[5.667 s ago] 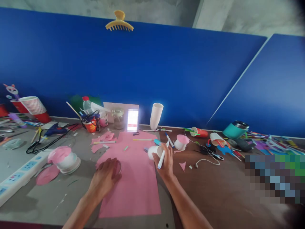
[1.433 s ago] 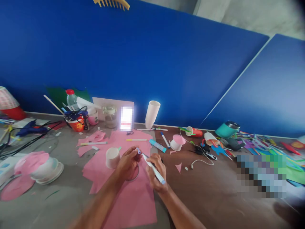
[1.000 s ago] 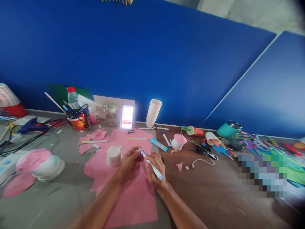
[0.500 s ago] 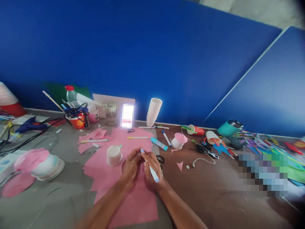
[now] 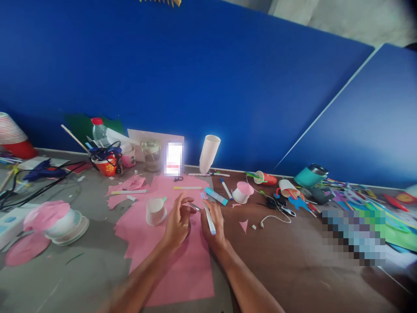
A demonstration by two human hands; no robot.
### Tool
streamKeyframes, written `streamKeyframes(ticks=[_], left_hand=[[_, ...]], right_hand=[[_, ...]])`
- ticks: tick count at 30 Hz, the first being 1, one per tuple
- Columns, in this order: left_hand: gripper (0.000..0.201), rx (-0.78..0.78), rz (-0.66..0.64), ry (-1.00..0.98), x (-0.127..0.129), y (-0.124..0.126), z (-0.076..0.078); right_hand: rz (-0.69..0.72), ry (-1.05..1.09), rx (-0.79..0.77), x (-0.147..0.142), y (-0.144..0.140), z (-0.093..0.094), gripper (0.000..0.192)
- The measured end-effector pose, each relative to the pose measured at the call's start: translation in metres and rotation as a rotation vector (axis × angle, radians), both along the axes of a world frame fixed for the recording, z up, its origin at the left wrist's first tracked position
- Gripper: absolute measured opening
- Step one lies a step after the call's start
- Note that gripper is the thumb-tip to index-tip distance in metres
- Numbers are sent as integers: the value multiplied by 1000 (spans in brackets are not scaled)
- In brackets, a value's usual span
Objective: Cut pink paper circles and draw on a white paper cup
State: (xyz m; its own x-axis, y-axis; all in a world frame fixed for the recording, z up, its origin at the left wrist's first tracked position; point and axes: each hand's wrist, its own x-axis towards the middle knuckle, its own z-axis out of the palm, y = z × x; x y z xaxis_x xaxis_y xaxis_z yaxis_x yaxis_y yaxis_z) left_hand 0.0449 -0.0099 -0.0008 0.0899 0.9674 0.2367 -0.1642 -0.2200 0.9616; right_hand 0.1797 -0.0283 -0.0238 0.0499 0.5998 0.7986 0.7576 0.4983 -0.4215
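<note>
Resting on a large pink paper sheet [image 5: 169,256] spread over the table [image 5: 293,261], both hands sit close together near the middle of the view. The right hand [image 5: 213,224] is closed around a white marker [image 5: 208,217], whose barrel runs from the palm up past the fingers; its far tip points away from the person, toward the back of the table. The left hand [image 5: 177,221] lies just beside it, thumb and forefinger pinched on a small pale piece [image 5: 194,207] — too blurred to identify — held just short of the marker's tip; whether the two touch cannot be told. A ring shows on one left finger. To the left of the left hand, a white paper cup [image 5: 155,211] stands on the pink sheet, near but apart from the fingers. Beyond the right hand lies a light-blue stick [image 5: 216,196], and farther right an upturned white cup with a pink cover [image 5: 241,192]. A tall white cup stack [image 5: 208,154] leans at the blue partition [image 5: 228,87]. At far left, a white bowl under pink paper [image 5: 54,219] sits well apart from both hands.
</note>
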Motion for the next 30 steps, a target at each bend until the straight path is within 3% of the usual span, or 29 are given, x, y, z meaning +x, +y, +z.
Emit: streamKeyframes(ticks=[4, 9, 13, 16, 19, 24, 30], left_hand=[[35, 233, 60, 81, -7, -1, 11], [31, 355, 139, 144, -29, -3, 35], [21, 443, 132, 428, -63, -14, 45], [19, 526, 114, 679, -94, -28, 33], [21, 632, 96, 877, -123, -38, 8], [20, 603, 153, 1174, -156, -47, -29], [21, 446, 173, 1371, -153, -48, -30]], right_hand=[[-41, -104, -109, 7, 10, -12, 33], [-131, -141, -227, 10, 18, -33, 61], [-189, -201, -441, 11, 13, -26, 67], [-221, -268, -575, 13, 5, -5, 53], [-282, -306, -672, 17, -3, 16, 38], [-348, -365, -761, 21, -7, 25, 31], [-288, -419, -833, 17, -6, 17, 27]])
